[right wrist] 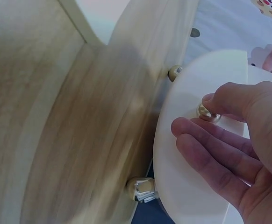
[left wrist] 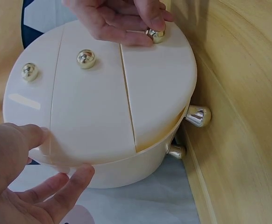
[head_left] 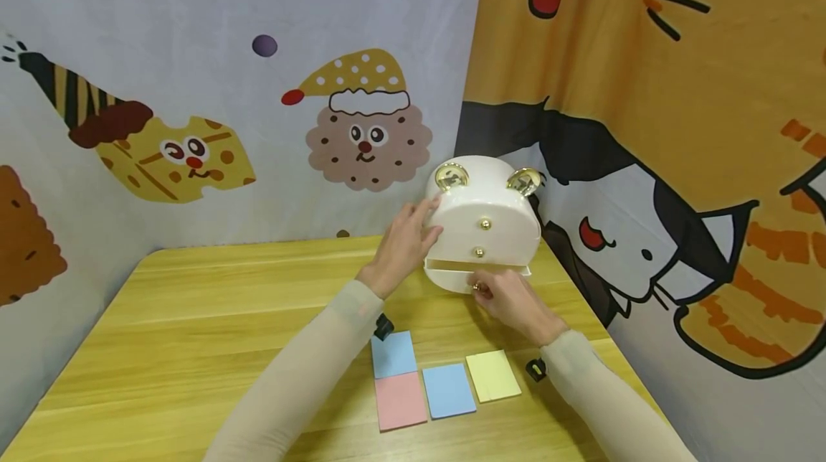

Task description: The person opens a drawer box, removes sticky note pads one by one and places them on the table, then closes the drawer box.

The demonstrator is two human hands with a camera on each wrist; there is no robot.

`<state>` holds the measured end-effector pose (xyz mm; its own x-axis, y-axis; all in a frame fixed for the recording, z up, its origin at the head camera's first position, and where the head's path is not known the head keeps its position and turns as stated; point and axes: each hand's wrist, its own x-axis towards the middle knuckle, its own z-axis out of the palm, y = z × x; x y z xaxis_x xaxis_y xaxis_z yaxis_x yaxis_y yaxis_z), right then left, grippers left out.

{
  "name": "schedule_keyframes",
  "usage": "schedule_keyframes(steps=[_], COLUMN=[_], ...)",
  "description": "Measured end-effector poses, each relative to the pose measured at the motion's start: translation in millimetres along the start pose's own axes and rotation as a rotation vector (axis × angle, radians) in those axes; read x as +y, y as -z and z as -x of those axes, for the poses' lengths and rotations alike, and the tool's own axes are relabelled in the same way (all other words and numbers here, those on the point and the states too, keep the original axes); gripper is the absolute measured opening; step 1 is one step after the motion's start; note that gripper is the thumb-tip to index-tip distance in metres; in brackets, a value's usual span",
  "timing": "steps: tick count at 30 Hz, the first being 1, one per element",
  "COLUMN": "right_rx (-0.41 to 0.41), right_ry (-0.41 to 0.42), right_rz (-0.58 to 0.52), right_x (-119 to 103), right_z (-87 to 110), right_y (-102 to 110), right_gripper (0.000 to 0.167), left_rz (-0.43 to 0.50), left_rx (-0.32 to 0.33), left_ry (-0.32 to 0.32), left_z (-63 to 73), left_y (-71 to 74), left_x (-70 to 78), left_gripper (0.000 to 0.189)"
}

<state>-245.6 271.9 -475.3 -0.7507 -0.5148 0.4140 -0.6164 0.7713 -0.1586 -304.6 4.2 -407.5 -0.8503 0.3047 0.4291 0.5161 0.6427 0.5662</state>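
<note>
A white drawer box (head_left: pixel 480 204) with gold bear-like ears and three gold knobs stands at the back of the table. Its bottom drawer (head_left: pixel 445 278) is pulled out a little, with a gap showing along its top. My right hand (head_left: pixel 513 303) pinches that drawer's round gold knob (right wrist: pixel 207 113) between thumb and fingers. At the box's left side is my left hand (head_left: pixel 405 243), its fingers spread and lightly bent. In the left wrist view, its thumb (left wrist: pixel 33 135) lies by the front face and its fingertips (left wrist: pixel 83 173) are right at the side edge.
On the wooden table (head_left: pixel 213 318) lie two blue note pads (head_left: pixel 395 354), a pink note pad (head_left: pixel 401 402) and a yellow note pad (head_left: pixel 493 376), nearer than the box. A cartoon-print curtain (head_left: pixel 361 10) hangs close behind the box and along the right.
</note>
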Motion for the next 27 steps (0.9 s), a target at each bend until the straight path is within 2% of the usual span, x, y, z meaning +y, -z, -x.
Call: schedule_keyframes(steps=[8,16,27], right_rx=[0.003,-0.014,-0.022], right_ry=[-0.026,-0.044,-0.055], right_rz=[-0.018,-0.028,-0.079], right_x=[3,7,13], right_z=[-3.7,-8.5,-14.5], right_y=[-2,-3,-4], right_gripper=[0.021,0.02,0.019], left_rz=[-0.001,-0.005,-0.001], left_rx=[0.0,0.032,0.032], left_ry=[-0.002,-0.054,-0.062], left_z=[1.2,2.9,2.3], left_y=[0.8,0.6,1.2], left_x=[0.8,-1.1,-1.7], left_gripper=[0.059,0.059,0.059])
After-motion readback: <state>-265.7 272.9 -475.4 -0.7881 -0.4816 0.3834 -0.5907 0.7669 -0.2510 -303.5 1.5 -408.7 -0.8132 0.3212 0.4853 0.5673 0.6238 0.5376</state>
